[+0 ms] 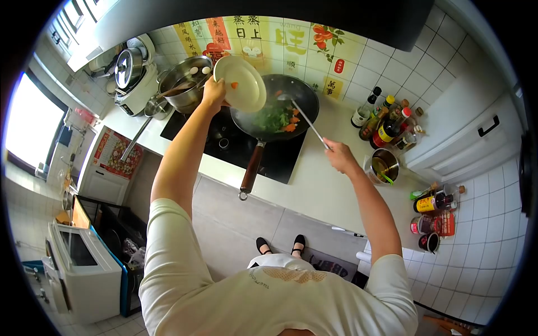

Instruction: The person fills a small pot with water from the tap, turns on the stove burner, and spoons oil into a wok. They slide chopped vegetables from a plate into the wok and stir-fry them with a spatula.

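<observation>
My left hand (214,96) grips the rim of a pale plate (246,84), which is tilted over the left side of a dark wok (307,101). A small orange piece clings to the plate. My right hand (341,157) is closed round the metal handle of a spatula (305,119), whose head reaches into the wok. Green leaves (273,117) and orange pieces (290,127) lie in the wok. Its wooden handle (253,168) points toward me over the front edge of the black cooktop (284,162).
A steel pot (185,99) with a wooden spoon and eggs stands left of the wok, beside a white cooker (137,92). Sauce bottles (386,131) and a steel container (383,166) stand at the right. The range hood (347,17) hangs above.
</observation>
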### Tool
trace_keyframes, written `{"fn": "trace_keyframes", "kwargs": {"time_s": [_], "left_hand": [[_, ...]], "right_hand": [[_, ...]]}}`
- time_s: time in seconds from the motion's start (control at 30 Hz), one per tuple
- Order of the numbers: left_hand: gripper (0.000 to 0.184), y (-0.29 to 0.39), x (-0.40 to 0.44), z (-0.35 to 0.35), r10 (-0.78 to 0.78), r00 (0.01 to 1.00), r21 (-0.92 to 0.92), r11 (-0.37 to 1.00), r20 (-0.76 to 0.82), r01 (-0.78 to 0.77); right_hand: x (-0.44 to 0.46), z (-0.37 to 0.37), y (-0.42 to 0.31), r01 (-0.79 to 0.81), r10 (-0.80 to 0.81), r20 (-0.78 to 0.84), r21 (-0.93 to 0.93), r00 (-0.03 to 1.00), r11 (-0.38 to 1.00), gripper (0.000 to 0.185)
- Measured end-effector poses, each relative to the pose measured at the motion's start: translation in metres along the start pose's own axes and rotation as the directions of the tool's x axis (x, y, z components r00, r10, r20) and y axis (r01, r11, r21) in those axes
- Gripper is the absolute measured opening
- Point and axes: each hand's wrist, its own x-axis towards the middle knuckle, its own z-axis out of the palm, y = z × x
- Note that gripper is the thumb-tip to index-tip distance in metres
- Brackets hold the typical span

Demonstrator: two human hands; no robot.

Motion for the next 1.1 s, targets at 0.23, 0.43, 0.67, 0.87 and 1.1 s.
{"fn": "trace_keyframes", "kwargs": {"time_s": [0.23, 0.43, 0.67, 0.87, 1.1], "left_hand": [[0.035, -0.029, -0.029, -0.011, -0.08, 0.995, -0.416, 0.904, 0.067, 0.101], [0.036, -0.035, -0.059, -0.008, -0.082, 0.995, -0.509, 0.855, 0.05, 0.096], [0.033, -0.055, -0.076, 0.0, -0.063, 0.997, -0.449, 0.89, 0.036, 0.072], [0.03, -0.064, -0.084, -0.01, -0.029, 1.0, -0.459, 0.888, 0.009, 0.03], [0.031, -0.066, -0.087, -0.031, -0.077, 0.997, -0.529, 0.847, -0.024, 0.053]], "right_hand": [[0.022, 0.025, 0.024, 0.066, -0.072, -0.016, -0.248, 0.997, 0.966, 0.044], [0.039, -0.01, -0.079, 0.566, -0.588, -0.324, -0.169, 0.741, 0.807, 0.025], [0.12, 0.065, -0.171, 0.792, -0.819, -0.076, -0.221, 0.568, 0.569, 0.016], [0.128, 0.072, -0.197, 0.761, -0.741, 0.199, -0.289, 0.641, 0.58, 0.015], [0.153, 0.074, -0.186, 0.725, -0.713, 0.139, -0.186, 0.687, 0.663, 0.021]]}}
